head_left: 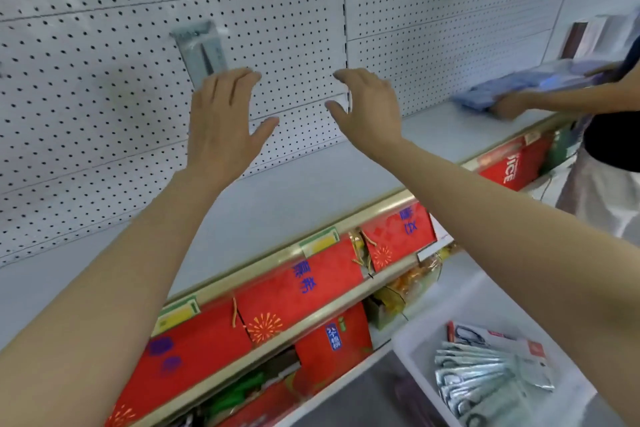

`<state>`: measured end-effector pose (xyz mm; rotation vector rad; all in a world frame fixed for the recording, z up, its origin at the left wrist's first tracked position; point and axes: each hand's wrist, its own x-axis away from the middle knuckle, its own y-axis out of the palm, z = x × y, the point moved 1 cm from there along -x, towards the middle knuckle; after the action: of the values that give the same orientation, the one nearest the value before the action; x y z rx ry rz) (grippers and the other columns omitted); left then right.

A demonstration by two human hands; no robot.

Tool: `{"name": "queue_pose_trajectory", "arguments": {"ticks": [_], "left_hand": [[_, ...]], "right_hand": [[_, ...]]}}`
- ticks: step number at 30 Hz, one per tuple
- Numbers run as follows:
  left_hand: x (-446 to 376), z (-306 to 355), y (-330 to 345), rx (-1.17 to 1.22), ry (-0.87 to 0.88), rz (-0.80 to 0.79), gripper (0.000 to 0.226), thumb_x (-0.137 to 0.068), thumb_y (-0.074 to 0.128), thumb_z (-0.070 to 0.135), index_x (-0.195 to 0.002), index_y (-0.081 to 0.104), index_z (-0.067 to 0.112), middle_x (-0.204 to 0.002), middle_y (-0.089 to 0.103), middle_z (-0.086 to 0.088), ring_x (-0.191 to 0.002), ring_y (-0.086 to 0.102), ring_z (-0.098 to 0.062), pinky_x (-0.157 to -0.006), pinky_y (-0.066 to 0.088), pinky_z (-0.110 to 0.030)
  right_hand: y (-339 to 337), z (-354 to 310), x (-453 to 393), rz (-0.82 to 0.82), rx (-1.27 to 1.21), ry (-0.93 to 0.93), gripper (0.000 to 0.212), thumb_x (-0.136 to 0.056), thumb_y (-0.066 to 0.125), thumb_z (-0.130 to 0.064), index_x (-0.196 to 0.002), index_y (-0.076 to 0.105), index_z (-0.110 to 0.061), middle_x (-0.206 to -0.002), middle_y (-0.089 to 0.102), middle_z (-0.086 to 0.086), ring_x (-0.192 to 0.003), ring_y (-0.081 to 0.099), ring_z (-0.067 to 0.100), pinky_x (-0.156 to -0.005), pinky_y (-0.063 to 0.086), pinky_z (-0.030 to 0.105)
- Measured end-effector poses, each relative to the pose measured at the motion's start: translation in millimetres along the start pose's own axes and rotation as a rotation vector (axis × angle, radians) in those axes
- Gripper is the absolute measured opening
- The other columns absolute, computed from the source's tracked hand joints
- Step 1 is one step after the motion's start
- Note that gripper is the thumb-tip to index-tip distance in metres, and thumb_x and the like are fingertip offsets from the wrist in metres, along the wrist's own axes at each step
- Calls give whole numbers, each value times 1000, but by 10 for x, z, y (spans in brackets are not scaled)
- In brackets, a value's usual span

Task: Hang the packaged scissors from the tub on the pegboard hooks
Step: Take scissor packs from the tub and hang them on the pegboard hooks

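A grey packaged pair of scissors point(201, 51) hangs tilted on the white pegboard point(104, 80); its hook is hidden. My left hand point(221, 125) is raised just below and in front of the pack, fingers spread, holding nothing. My right hand point(367, 107) is up beside it to the right, fingers curved and apart, also holding nothing. At the lower right stands the white tub point(415, 340) with several packaged scissors point(485, 378) fanned out inside.
A pale shelf point(294, 191) runs below the pegboard, with red packets point(311, 281) stacked on lower shelves. At the right, another person point(609, 135) handles blue packs point(526, 83) on the shelf.
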<state>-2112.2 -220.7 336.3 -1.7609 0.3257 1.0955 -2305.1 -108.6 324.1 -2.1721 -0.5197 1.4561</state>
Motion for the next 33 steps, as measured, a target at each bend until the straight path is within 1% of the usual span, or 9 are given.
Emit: {"name": "queue_pose_trajectory", "arguments": {"ticks": [6, 11, 14, 17, 21, 24, 28, 30, 33], "left_hand": [[312, 950, 402, 131, -1, -124, 59, -88, 59, 42, -134, 50, 7, -134, 52, -11, -122, 45, -33, -101, 36, -44], [695, 1721, 843, 209, -19, -241, 58, -83, 65, 40, -130, 55, 9, -132, 55, -10, -120, 47, -33, -98, 35, -42], [1000, 2131, 1172, 246, 36, -321, 59, -78, 72, 38, -127, 57, 10, -129, 58, -8, -117, 51, -32, -96, 38, -43], [1300, 2469, 1517, 293, 99, -430, 61, -77, 71, 39, -129, 57, 10, -129, 58, -8, -116, 52, -31, -97, 40, -44], [1718, 2884, 2045, 363, 197, -556, 57, -77, 72, 37, -125, 58, 10, -126, 58, -6, -114, 51, -28, -96, 37, -39], [2144, 3222, 2399, 401, 254, -704, 60, -77, 72, 39, -127, 56, 11, -125, 57, -5, -115, 51, -28, -99, 38, -39], [2739, 3678, 2762, 451, 326, -891, 54, -83, 69, 37, -128, 55, 11, -128, 57, -5, -120, 49, -28, -100, 39, -38], [3010, 3879, 2948, 454, 326, -975, 50, -85, 65, 36, -128, 54, 14, -127, 57, -4, -116, 49, -27, -96, 39, -37], [3399, 4180, 3169, 465, 282, -1102, 38, -88, 62, 28, -123, 59, 14, -122, 58, -5, -112, 51, -28, -89, 42, -38]], "right_hand": [[-451, 611, 661, -70, 113, 20, 43, -88, 62, -29, -126, 58, -12, -120, 63, 9, -107, 57, 32, -94, 37, 40], [-537, 1267, 1349, -189, 177, 81, 42, -86, 62, -29, -124, 60, -11, -118, 65, 10, -106, 59, 34, -91, 41, 42], [-507, 1671, 1867, -273, 218, 185, 41, -86, 62, -29, -123, 60, -11, -114, 66, 11, -105, 59, 35, -90, 42, 44], [-460, 2060, 2405, -361, 265, 317, 40, -86, 63, -26, -122, 61, -9, -113, 66, 13, -106, 58, 36, -92, 40, 45], [-372, 2471, 3101, -446, 309, 485, 40, -86, 65, -22, -123, 60, -8, -117, 65, 13, -109, 56, 37, -95, 39, 45], [-311, 2705, 3654, -496, 316, 599, 41, -86, 66, -20, -125, 60, -7, -119, 66, 14, -110, 57, 38, -95, 42, 46], [-249, 2998, 4316, -590, 349, 720, 39, -86, 65, -22, -123, 61, -11, -119, 66, 11, -111, 57, 34, -97, 38, 45], [-205, 3150, 4579, -640, 353, 757, 40, -87, 65, -22, -125, 60, -11, -122, 65, 11, -114, 56, 34, -100, 36, 44], [-161, 3340, 4936, -720, 360, 786, 40, -88, 63, -22, -127, 59, -12, -122, 65, 9, -115, 55, 34, -100, 35, 43]]}}
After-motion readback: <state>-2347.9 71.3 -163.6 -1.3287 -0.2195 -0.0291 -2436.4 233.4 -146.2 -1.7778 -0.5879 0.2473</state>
